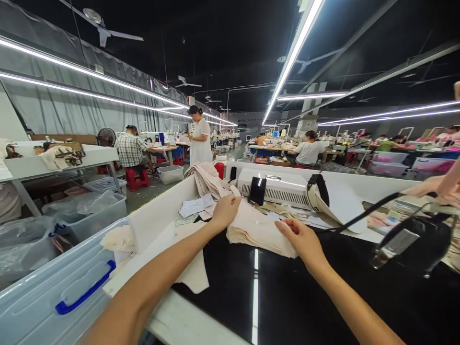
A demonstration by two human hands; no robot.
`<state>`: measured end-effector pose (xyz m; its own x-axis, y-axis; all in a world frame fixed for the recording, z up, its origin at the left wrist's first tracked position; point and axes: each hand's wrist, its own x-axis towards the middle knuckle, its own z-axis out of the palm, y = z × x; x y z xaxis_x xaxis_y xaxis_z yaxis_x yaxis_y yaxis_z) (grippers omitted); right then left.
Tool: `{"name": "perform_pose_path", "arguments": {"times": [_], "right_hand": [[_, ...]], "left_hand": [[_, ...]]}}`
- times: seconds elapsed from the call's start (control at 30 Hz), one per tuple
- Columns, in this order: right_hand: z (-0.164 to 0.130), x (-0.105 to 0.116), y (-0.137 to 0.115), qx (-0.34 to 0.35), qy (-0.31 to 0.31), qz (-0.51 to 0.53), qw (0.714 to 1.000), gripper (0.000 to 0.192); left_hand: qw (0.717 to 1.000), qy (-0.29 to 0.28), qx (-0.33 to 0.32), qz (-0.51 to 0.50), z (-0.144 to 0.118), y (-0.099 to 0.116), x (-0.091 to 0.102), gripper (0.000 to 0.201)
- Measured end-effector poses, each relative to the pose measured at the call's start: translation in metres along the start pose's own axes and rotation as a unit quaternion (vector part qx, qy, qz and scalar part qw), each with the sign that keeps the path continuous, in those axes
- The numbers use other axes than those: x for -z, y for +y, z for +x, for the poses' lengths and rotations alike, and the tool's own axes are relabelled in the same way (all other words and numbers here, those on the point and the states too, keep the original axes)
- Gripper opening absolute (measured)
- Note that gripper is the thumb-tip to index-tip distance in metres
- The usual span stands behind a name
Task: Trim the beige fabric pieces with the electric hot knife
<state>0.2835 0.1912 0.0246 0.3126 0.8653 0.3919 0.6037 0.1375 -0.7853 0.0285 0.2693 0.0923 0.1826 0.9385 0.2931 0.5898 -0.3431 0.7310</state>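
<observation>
Far left, a clear bin (53, 292) with a blue handle sits beside the table (287, 306). Left hand (225, 211) closed on the far edge of the cream cloth (257, 232). The cloth lies on the black tabletop. Right hand (300, 238) pinches its near corner. Right of that, an iron (413, 244).

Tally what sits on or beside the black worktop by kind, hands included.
Hands of the wearer: 2, left hand and right hand, both on the cream fabric stack
Cream fabric stack: 1
Clear bins with blue handles: 1
White machine: 1
Black iron: 1
Total: 6
</observation>
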Motion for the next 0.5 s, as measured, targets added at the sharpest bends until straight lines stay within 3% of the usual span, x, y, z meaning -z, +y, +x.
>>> {"name": "perform_pose_path", "arguments": {"times": [0.17,0.4,0.5], "right_hand": [[0.027,-0.008,0.020,-0.022,0.008,-0.087,0.996,0.058],[0.021,-0.007,0.057,-0.016,-0.059,-0.197,0.979,0.052],[0.016,-0.008,0.060,0.014,-0.049,-0.249,0.967,0.057]], "left_hand": [[0.997,-0.041,0.048,0.055,0.020,-0.007,-0.021,0.043],[0.988,-0.097,0.097,0.072,0.012,-0.024,-0.037,0.042],[0.985,-0.122,0.104,0.059,0.010,-0.028,-0.038,0.041]]}}
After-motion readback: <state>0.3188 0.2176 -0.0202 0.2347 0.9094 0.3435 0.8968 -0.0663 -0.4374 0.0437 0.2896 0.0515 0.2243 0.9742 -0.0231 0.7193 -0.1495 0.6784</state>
